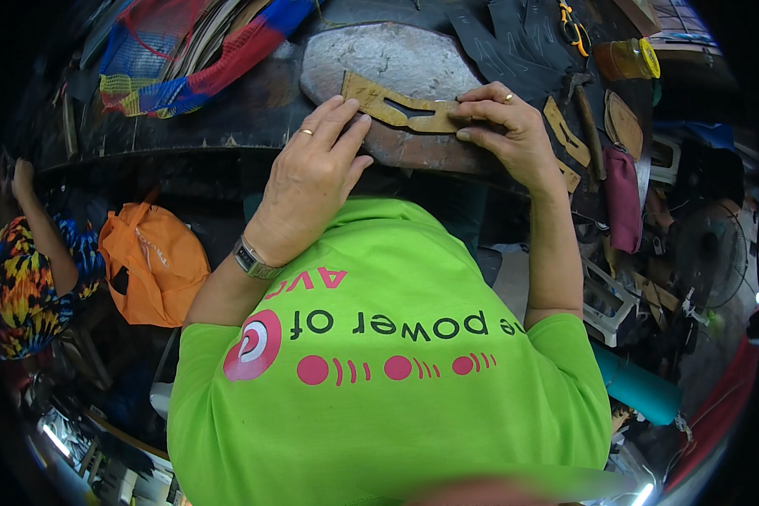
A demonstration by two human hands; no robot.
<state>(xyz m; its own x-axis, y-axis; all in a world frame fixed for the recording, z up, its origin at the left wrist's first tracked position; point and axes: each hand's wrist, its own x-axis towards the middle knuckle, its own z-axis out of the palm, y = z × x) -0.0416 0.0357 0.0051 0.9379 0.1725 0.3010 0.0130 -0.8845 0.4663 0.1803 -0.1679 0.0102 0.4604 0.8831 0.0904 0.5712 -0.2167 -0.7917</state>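
A tan, curved template strip [396, 108] with a long cut-out slot spans the gap between my hands, over a grey stone slab [388, 55] on the dark worktable. My right hand [502, 126] pinches the strip's right end between thumb and fingers. At its left end, the bent fingertips of my left hand [312, 173] press against the strip, the thumb standing apart below. Right of my right hand lie another tan slotted template [567, 133] and a hammer [588, 126]. Black cut pieces [510, 51] with pale outlines lie beyond the slab.
Yellow-handled scissors [574, 34] and a yellow-lidded jar [628, 59] stand at the far right. A coloured mesh bag [185, 67] with stacked sheets lies at the far left. An orange bag [153, 266] and a person's arm [46, 223] are left of me. A fan [708, 253] is at right.
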